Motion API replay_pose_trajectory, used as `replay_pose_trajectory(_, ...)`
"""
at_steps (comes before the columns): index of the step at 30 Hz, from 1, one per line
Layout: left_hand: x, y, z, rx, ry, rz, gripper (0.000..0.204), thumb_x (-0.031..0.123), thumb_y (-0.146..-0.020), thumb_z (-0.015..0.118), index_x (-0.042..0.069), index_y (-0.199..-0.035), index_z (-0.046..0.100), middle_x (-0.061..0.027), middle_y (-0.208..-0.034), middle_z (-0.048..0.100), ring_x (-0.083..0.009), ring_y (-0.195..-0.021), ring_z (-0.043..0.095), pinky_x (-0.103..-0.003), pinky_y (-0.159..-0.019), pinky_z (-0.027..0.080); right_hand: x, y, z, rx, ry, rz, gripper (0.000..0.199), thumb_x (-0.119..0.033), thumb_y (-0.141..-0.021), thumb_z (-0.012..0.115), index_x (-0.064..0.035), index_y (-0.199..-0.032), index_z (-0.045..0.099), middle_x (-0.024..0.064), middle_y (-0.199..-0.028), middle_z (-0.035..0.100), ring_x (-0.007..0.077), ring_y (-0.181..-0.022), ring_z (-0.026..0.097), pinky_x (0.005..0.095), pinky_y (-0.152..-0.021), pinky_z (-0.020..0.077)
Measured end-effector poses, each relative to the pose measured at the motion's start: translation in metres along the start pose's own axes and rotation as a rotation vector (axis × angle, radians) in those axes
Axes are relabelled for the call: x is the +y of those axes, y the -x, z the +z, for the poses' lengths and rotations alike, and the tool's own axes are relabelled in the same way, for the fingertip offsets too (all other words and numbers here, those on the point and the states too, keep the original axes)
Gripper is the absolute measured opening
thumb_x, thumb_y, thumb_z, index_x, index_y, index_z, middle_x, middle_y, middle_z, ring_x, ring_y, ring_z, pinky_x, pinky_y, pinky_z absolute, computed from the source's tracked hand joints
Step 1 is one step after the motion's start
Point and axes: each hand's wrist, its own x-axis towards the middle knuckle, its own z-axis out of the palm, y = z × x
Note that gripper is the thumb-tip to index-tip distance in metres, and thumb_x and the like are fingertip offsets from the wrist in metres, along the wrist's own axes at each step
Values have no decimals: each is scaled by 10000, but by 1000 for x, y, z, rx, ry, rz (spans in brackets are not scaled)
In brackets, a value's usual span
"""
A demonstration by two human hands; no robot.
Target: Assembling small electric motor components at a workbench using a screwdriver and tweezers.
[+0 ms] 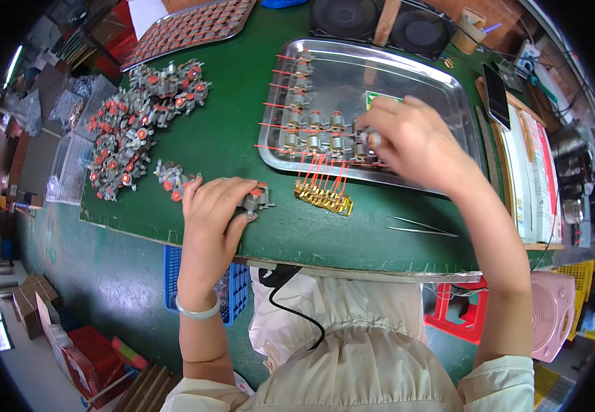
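My left hand (211, 216) is closed on a small grey metal motor (255, 199) with a red end, low over the green table. Behind its fingers lie a few more motors (172, 180). Over the steel tray (442, 75), my right hand (414, 137) pinches another small motor (374, 139), mostly covered by the fingertips. Motors (315, 120) stand in rows in the tray's left part, with red wires sticking out past its rim. Near the tray's front edge is a cluster of brass terminals (325, 198) on red wires. Metal tweezers (422, 226) lie in front of the tray.
A large heap of motors (129, 130) covers the table's left. Behind it is a second tray (191, 31) filled with red-wired rows. Two black round fans (380, 24) stand at the back. On the right are a phone (495, 95) and papers (528, 165).
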Motion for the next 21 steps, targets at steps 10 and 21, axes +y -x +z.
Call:
replay_pose_trajectory(10, -13, 4, 4, 39, 124, 34, 384, 11, -669, 597, 54, -1045, 539, -85, -1008, 568, -258, -982, 508, -425, -957, 258, -102, -40, 46, -55, -51, -80, 359, -245, -610, 708, -27, -837, 533, 92, -748, 529, 253, -664, 569, 363, -674, 422)
replay_pose_trajectory(21, 11, 1, 13, 301, 168, 94, 596, 208, -617, 735, 74, -1147, 499, -89, -1126, 549, -262, -1054, 488, -436, -960, 262, -93, -28, 15, -137, -783, 239, 334, -310, -712, 658, 20, -742, 616, 150, -623, 582, 266, -609, 590, 350, -577, 459)
